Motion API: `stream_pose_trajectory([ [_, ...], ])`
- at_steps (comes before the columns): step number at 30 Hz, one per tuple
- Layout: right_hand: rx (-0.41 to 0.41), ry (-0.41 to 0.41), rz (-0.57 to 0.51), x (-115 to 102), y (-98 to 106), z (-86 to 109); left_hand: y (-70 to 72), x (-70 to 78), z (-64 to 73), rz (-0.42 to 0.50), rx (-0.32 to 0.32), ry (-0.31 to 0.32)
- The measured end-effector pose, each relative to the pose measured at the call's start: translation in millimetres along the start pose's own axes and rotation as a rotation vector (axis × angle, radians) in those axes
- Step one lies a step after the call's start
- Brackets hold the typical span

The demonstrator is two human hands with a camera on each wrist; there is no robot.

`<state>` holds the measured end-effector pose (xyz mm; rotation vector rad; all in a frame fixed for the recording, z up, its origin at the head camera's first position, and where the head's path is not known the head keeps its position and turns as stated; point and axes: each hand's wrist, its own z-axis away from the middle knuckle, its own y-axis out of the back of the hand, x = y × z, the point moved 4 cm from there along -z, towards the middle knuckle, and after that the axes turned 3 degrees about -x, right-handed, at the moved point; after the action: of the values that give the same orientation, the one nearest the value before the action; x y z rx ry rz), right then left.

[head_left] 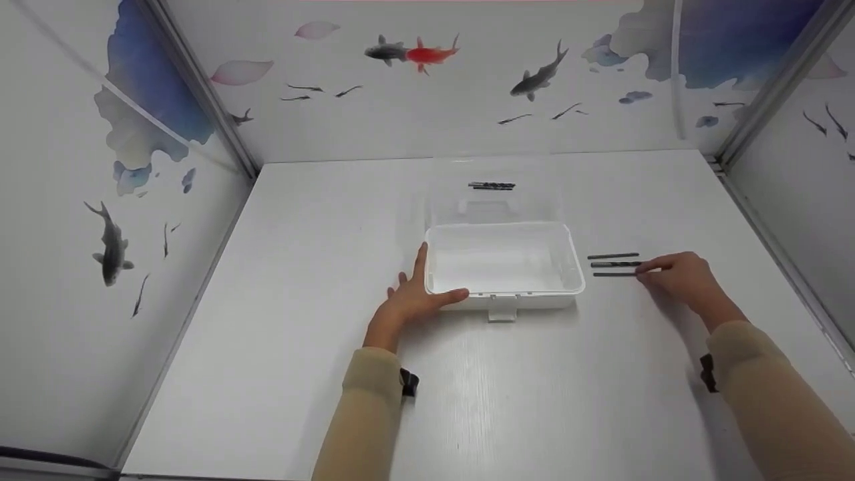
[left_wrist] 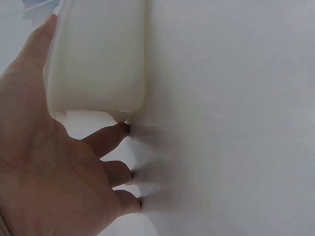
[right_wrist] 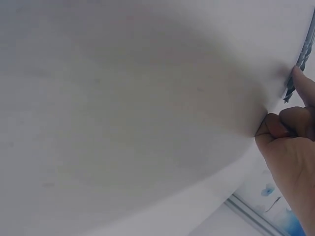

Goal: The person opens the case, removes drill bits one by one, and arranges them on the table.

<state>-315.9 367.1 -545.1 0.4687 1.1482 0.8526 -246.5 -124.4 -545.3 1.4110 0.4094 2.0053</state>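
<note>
We see a white box (head_left: 544,302) standing on the white surface (head_left: 521,414), its latch (head_left: 502,312) hanging at the front and its clear lid (head_left: 534,200) open towards the back. At the box's near left corner is the left hand (head_left: 409,302), its grip released: the thumb lies along the front edge, the index finger runs up the left side, and the other fingers spread apart. Just right of the box we find three slim drill bits (head_left: 611,256) lying side by side. The right hand (head_left: 685,279) has its fingertips at the right end of the middle bit (head_left: 611,264); we cannot tell whether its grip grasps or merely touches it. From the right wrist, we make out a fluted bit (right_wrist: 305,51) against a fingertip. More bits (head_left: 492,186) show at the lid; we cannot tell whether they lie on or behind it.
</note>
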Motion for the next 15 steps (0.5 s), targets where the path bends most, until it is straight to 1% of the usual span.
stream_pose_trajectory([
  [6,-0.004,-0.015,-0.033,2.2,0.0,0.4,0.0,-1.1,0.4,-0.007,0.005,0.004],
  [11,0.013,-0.009,-0.066,2.0,-0.8,3.0,0.4,-1.6,0.4,-0.003,0.002,-0.008],
  [15,0.024,-0.001,-0.059,0.6,-1.1,3.2,0.6,-2.3,-0.1,0.000,0.005,-0.019],
])
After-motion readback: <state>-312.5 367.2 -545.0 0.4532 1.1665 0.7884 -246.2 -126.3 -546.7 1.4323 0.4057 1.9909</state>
